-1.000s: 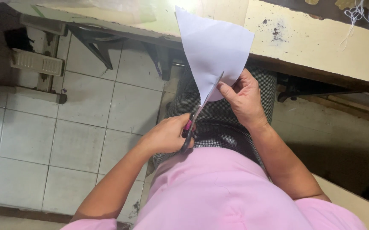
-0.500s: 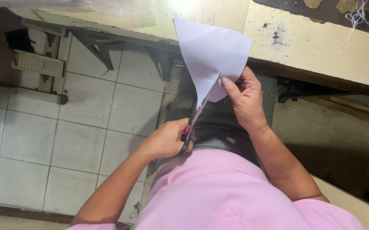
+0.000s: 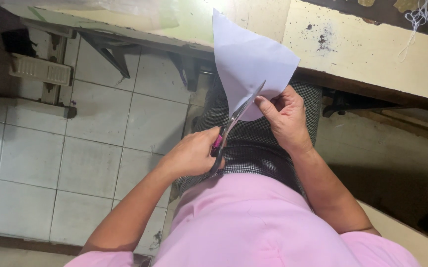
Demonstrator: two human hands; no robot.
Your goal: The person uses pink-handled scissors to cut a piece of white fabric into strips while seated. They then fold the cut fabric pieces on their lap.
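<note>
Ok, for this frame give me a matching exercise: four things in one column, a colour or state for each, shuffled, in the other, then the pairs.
Things:
1. sheet of paper
2. scissors
3. left hand
4. right hand

States:
A. pinches the sheet's lower edge
B. white, held up, partly cut
C. grips pink handles
D. blades open against the sheet

Pairs: 1-B, 2-D, 3-C, 4-A

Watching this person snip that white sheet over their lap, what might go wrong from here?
The scissors blades point toward the right hand, whose fingers pinch the white sheet right beside the cut, so a nick seems possible. The sheet hangs in the air, unsupported, so it may flex and the cut could wander.
</note>
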